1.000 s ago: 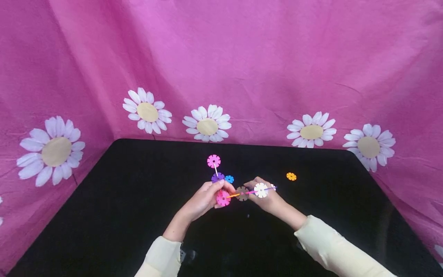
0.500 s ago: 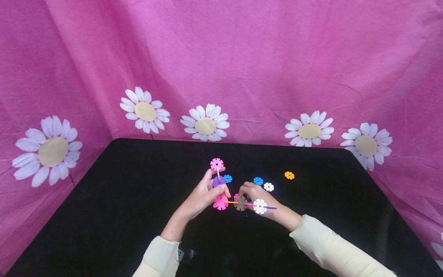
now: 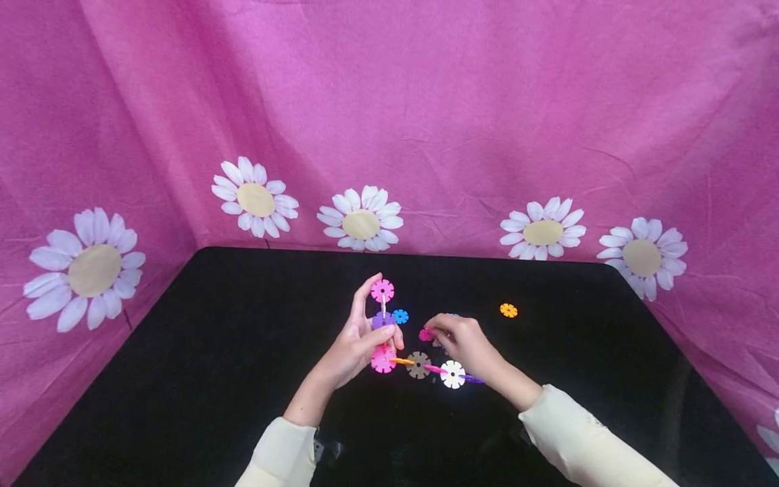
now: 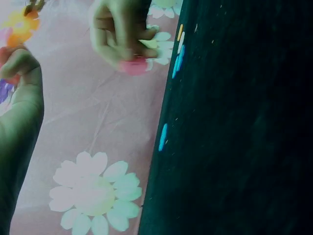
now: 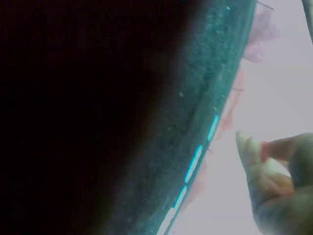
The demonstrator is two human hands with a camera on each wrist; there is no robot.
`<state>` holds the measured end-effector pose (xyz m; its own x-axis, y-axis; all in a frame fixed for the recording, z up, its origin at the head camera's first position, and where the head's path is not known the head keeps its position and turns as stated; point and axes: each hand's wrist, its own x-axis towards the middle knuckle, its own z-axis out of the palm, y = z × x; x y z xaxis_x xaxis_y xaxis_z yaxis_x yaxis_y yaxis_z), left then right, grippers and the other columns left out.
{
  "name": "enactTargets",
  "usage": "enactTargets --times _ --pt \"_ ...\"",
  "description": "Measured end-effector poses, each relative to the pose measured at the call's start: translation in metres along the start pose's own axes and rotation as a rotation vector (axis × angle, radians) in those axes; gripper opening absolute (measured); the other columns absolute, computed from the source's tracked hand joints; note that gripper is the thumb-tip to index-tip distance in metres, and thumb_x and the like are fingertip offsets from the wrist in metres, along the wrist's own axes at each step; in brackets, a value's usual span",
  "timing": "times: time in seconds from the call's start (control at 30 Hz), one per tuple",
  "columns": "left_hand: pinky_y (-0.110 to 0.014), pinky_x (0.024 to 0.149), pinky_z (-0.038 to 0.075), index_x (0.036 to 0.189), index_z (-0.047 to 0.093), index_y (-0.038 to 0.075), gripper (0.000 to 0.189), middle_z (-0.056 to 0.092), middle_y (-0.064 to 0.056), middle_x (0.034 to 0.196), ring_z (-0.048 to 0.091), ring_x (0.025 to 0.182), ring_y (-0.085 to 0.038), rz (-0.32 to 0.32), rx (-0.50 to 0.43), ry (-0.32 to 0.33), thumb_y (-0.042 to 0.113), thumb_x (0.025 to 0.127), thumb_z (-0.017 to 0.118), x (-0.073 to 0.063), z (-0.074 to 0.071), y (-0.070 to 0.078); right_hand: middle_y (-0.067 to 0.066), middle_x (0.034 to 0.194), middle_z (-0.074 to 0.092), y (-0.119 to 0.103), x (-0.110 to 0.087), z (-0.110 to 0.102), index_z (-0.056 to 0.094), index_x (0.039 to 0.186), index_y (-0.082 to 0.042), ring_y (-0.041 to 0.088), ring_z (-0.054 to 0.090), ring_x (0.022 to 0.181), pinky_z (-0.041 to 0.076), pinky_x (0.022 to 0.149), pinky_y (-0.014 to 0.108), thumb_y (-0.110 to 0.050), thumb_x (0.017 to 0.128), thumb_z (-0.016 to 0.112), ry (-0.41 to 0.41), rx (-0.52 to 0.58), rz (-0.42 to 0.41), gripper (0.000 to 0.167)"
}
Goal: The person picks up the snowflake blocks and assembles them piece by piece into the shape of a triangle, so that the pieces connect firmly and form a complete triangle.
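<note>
My left hand (image 3: 348,345) grips a linked chain of notched plastic discs, thumb across its purple disc (image 3: 381,318) and index finger stretched up to the pink disc at the top (image 3: 383,291). Below the thumb, the chain bends right from another pink disc (image 3: 383,360) through an edge-on orange disc (image 3: 403,362), a grey-brown disc (image 3: 418,365) and a white disc (image 3: 453,374) to an edge-on purple one. My right hand (image 3: 471,345) pinches a loose deep-pink disc (image 3: 425,335) above that row, apart from the chain. In the right wrist view its reddish edge (image 5: 264,152) shows between the fingertips.
A blue disc (image 3: 399,316) lies just right of the chain's upright part. Farther right on the black table (image 3: 243,304) is an orange disc (image 3: 508,310). Another blue disc peeks out behind my right hand. A pink flowered cloth (image 3: 438,135) hangs behind the table.
My right hand has come away from the chain and now has the deep-pink disc in its fingertips. The chain's right row has sunk lower, and my left index finger has stretched upward.
</note>
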<state>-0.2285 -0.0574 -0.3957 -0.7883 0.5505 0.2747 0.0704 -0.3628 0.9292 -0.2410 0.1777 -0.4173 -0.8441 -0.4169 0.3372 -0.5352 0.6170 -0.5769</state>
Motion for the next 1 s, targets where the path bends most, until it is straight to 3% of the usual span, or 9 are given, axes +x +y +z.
enactTargets --times 0.17,0.3,0.43,0.63,1.0 --pt "-0.013 0.059 0.050 0.151 0.009 0.027 0.066 0.062 0.008 0.072 0.062 0.063 -0.003 -0.031 -0.027 0.058 0.010 0.099 0.046 0.000 0.004 -0.008 0.010 0.092 0.076 -0.005 -0.006 -0.004 0.070 0.102 -0.005 0.019 0.073 0.074 0.057 0.065 0.019 -0.002 0.084 0.073 0.251 0.212 0.011 0.018" --pt "-0.012 0.055 0.048 0.151 0.015 0.027 0.060 0.061 0.009 0.068 0.060 0.057 -0.003 -0.098 -0.010 0.100 0.015 0.101 0.047 0.001 0.009 -0.013 0.014 0.096 0.076 -0.011 -0.007 -0.003 0.068 0.103 -0.005 0.017 0.075 0.077 0.058 0.069 0.020 0.000 0.084 0.072 0.353 0.312 -0.049 0.021" --pt "-0.013 0.054 0.048 0.151 0.017 0.027 0.062 0.061 0.009 0.067 0.060 0.057 -0.004 -0.145 0.017 0.104 0.015 0.101 0.050 0.001 0.014 -0.016 0.018 0.096 0.075 -0.018 -0.008 -0.001 0.067 0.104 0.000 0.013 0.075 0.077 0.058 0.071 0.019 0.008 0.080 0.072 0.388 0.326 -0.124 0.026" --pt "-0.013 0.054 0.048 0.151 0.019 0.024 0.060 0.061 0.008 0.066 0.060 0.056 -0.004 -0.163 0.038 0.099 0.013 0.101 0.049 0.001 0.018 -0.017 0.018 0.090 0.076 -0.021 -0.008 0.001 0.067 0.101 0.001 0.007 0.074 0.076 0.057 0.067 0.017 0.015 0.074 0.073 0.410 0.294 -0.198 0.031" --pt "-0.015 0.055 0.049 0.150 0.021 0.020 0.059 0.061 0.007 0.067 0.060 0.056 -0.004 -0.176 0.063 0.043 0.013 0.100 0.052 0.001 0.021 -0.018 0.016 0.087 0.075 -0.023 -0.008 0.003 0.069 0.099 0.000 0.018 0.073 0.071 0.056 0.070 0.014 0.013 0.073 0.076 0.422 0.208 -0.296 0.031"
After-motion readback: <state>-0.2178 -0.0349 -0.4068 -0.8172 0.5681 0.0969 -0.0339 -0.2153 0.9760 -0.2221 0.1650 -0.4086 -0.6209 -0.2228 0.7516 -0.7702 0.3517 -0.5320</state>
